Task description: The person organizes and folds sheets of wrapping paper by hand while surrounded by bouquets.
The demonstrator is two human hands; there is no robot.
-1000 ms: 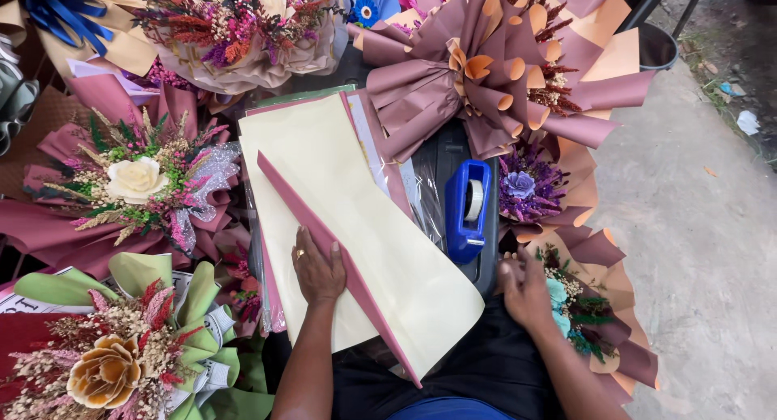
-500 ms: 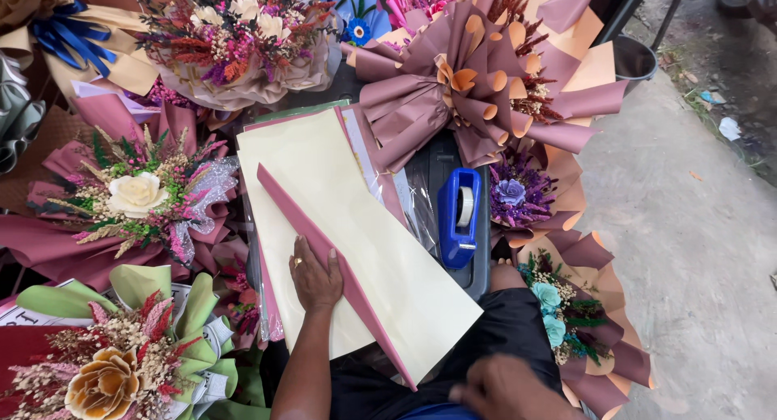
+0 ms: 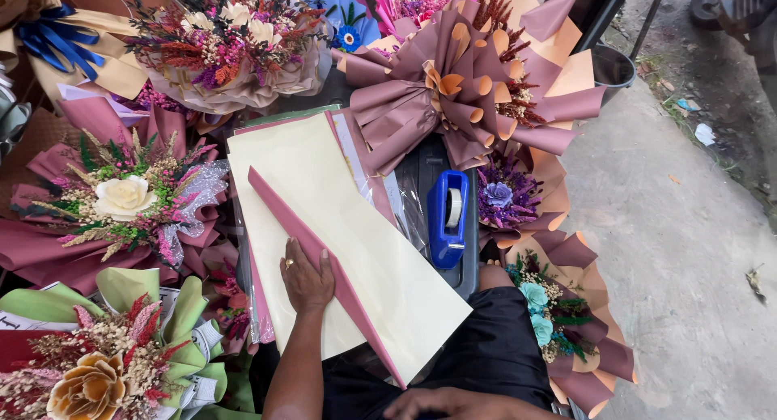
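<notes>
- Big cream wrapping paper sheets (image 3: 324, 193) with mauve reverse sides lie stacked on the dark work surface, and the top sheet is folded along a diagonal mauve edge (image 3: 324, 258) running right under the pressing hand
- Large mauve-and-orange paper-wrapped bouquet (image 3: 469, 88) sits up and to the right of that hand, well apart from it
- Pink-wrapped bouquet with a cream rose (image 3: 121, 197) lies off to the hand's left, near the paper stack's edge
- Left hand (image 3: 307, 278), ring on one finger, lies flat and open on the fold, palm down, grasping nothing
- Blue tape dispenser (image 3: 447, 218) stands just right of the folded sheet, near the left hand but not touching it
- Right hand (image 3: 461, 404) rests low on the dark shorts, only partly in view; whether it is clenched or loose, cannot tell
</notes>
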